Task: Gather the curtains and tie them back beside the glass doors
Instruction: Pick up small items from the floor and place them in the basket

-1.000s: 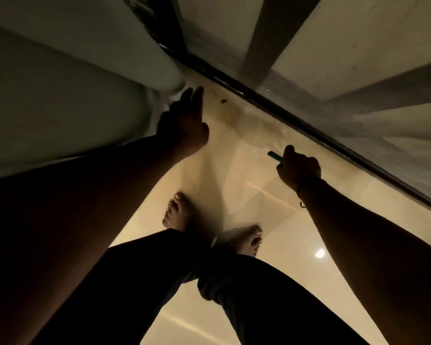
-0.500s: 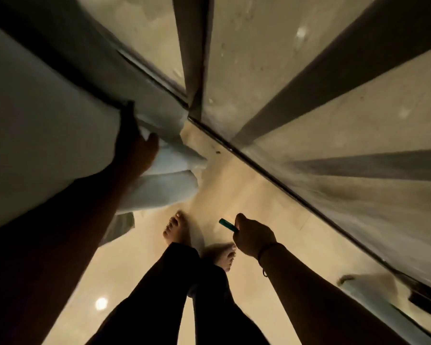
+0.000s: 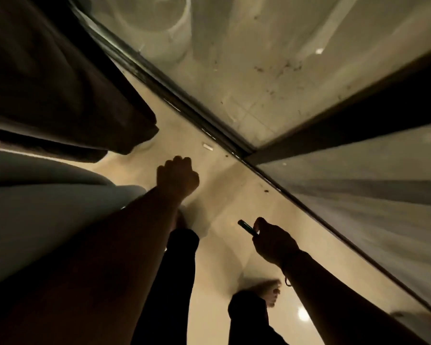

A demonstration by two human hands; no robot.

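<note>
Curtains (image 3: pixel 47 95) bunched at left beside glass doors (image 3: pixel 259 70), released since half a second ago; left hand (image 3: pixel 178 176) fisted, empty; right hand (image 3: pixel 274 241) fingers pinching green stick (image 3: pixel 246 227). Tie-back pending.

No text, label, brand, number or sign can be read anywhere in this dim view. The thin dark green stick (image 3: pixel 247 227) pinched in the closed right hand (image 3: pixel 274 245) shows no marking, and the small white scrap (image 3: pixel 207 146) on the floor beyond the fisted left hand (image 3: pixel 177 177) is blank.
</note>
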